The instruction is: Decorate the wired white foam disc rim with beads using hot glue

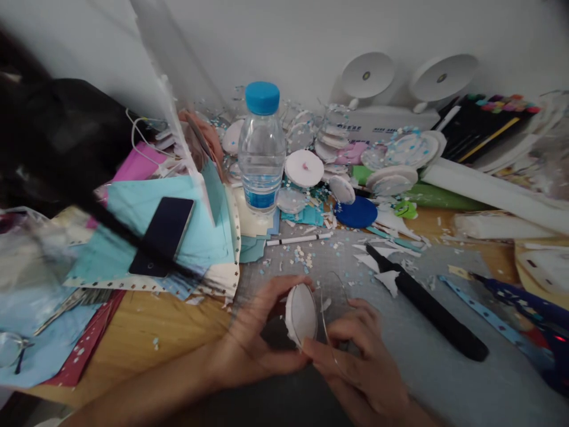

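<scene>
A small white disc (pixel 302 314) stands on edge in my left hand (pixel 262 335), its rim pinched between thumb and fingers. A thin dark line runs round the disc near its edge. My right hand (pixel 362 356) is closed on a thin wire (pixel 324 314), which loops up above the fingers. The right thumb and fingertip meet the lower right rim of the disc. Both hands are over a grey cutting mat (pixel 284 270) strewn with small paper scraps.
A water bottle (pixel 263 148) stands behind the hands amid several white discs (pixel 304 168). A phone (pixel 162 236) lies on turquoise paper (pixel 120 204) at left. A black-handled tool (pixel 438 314) and a blue glue gun (pixel 528 308) are at right. Dark blurred strands cross the left side.
</scene>
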`<state>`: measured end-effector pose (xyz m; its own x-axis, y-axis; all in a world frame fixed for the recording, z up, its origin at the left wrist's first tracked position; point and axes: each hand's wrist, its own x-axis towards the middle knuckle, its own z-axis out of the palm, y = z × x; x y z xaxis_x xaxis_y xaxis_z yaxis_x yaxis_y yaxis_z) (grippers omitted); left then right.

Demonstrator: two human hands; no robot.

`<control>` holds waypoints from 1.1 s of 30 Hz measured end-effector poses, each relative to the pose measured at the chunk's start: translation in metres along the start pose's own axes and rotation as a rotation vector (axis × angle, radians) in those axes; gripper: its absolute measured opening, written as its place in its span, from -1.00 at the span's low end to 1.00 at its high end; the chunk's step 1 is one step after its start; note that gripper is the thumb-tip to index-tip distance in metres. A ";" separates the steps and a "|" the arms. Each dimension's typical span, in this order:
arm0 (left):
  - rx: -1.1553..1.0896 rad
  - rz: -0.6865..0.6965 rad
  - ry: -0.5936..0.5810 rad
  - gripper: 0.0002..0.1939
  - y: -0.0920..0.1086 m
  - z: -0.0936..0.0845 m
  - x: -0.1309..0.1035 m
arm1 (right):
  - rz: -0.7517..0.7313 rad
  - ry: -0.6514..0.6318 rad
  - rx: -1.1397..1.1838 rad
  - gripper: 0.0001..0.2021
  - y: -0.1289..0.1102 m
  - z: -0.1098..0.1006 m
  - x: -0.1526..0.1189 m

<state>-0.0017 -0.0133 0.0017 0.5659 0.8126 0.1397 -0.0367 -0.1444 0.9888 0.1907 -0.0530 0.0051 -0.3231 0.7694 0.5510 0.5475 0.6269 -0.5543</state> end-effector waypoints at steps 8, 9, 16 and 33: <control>-0.159 -0.063 0.037 -0.21 0.003 0.003 0.007 | 0.043 0.023 0.059 -0.65 0.001 -0.001 0.001; -0.194 -0.067 0.052 -0.18 0.004 0.004 0.009 | 0.048 0.035 0.083 -0.65 0.001 -0.002 0.002; -0.293 -0.136 0.004 -0.26 0.005 0.004 0.009 | 0.033 0.075 0.121 -0.75 0.001 -0.004 0.005; -0.242 -0.135 -0.075 -0.18 0.008 0.000 0.008 | 0.000 0.016 0.132 -0.76 0.003 0.001 0.003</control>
<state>0.0026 -0.0079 0.0110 0.6379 0.7700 0.0106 -0.1473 0.1085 0.9831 0.1906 -0.0481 0.0044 -0.3097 0.7682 0.5603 0.4406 0.6381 -0.6314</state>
